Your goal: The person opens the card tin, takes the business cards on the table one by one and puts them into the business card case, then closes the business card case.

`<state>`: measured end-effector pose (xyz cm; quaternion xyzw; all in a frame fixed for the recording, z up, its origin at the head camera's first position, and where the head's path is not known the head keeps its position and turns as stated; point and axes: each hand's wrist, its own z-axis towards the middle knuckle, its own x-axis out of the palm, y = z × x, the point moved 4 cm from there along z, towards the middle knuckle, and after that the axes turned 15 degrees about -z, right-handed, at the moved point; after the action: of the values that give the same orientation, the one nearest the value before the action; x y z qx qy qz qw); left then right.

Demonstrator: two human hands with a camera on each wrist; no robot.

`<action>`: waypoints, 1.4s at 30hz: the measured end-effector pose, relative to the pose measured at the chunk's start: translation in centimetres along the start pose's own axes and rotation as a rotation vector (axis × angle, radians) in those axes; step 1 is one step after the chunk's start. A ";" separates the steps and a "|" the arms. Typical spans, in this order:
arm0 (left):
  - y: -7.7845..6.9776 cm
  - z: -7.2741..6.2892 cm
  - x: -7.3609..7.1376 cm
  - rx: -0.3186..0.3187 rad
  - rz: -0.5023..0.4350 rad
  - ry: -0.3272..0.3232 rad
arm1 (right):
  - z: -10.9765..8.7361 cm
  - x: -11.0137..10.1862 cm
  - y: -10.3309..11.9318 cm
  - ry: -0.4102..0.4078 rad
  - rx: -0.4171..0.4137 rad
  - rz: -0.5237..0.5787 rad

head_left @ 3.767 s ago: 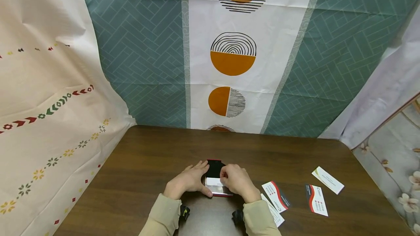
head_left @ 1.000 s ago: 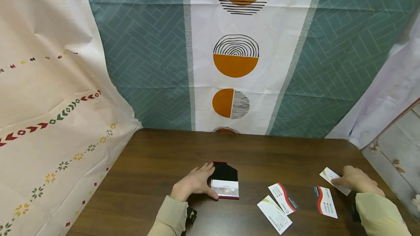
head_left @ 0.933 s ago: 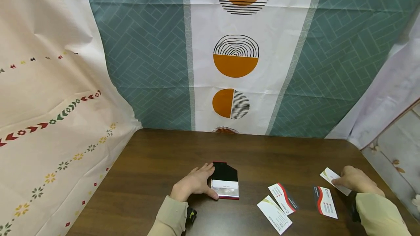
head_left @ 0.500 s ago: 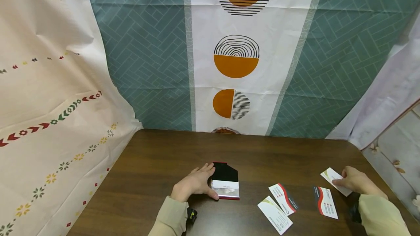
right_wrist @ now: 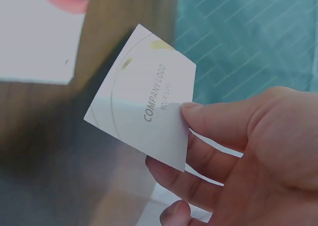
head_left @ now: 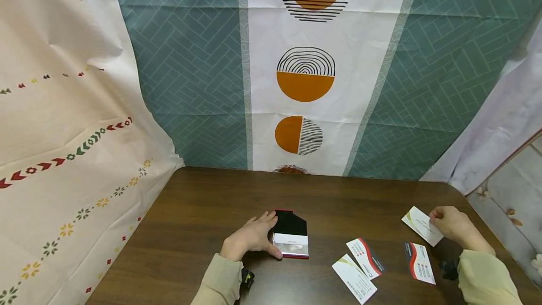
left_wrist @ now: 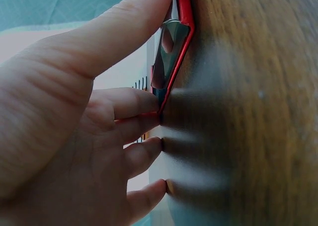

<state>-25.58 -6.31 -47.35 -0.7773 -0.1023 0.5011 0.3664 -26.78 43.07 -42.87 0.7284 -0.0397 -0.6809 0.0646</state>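
Note:
In the head view, an unfolded business card holder (head_left: 290,222), black inside with red edges, lies on the table. A white card (head_left: 292,238) shows in its shiny near pocket. My left hand (head_left: 250,238) rests at the holder's left side, fingers spread and nearly straight. In the left wrist view, the thumb and index finger touch the holder's red-edged side (left_wrist: 185,47), other fingertips down on the wood. At the right, my right hand (head_left: 455,225) pinches a white business card (right_wrist: 144,97) printed "COMPANY LOGO", thumb on its face and fingers behind, the card raised and tilted.
Between the hands, a red, white and dark business card (head_left: 365,258) lies beside a white one (head_left: 354,279). A similar red-waved card (head_left: 420,262) lies just left of my right wrist. The wooden table (head_left: 220,192) ends at a patterned cloth backdrop (head_left: 195,84).
My right hand has left the holder, reached to the far-right card and lifted it, moving it slightly left and away. The left hand stays at the holder.

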 end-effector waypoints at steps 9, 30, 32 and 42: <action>0.1 0.2 0.0 -0.005 -0.001 0.002 | 0.5 -1.5 5.6 -0.166 -0.066 0.017; 0.4 -0.4 -0.3 0.005 -0.001 0.001 | 0.8 -0.7 20.6 -0.247 -0.169 0.189; 0.3 -0.3 -0.3 0.007 -0.003 0.001 | 0.9 -0.5 21.6 -0.243 -0.176 0.203; 0.0 -0.2 -0.2 0.021 0.009 -0.009 | 1.1 1.8 25.6 -0.198 -0.202 0.279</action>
<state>-25.49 -6.46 -47.14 -0.7716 -0.0951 0.5074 0.3717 -26.97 17.45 -40.88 0.6352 -0.0779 -0.7342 0.2267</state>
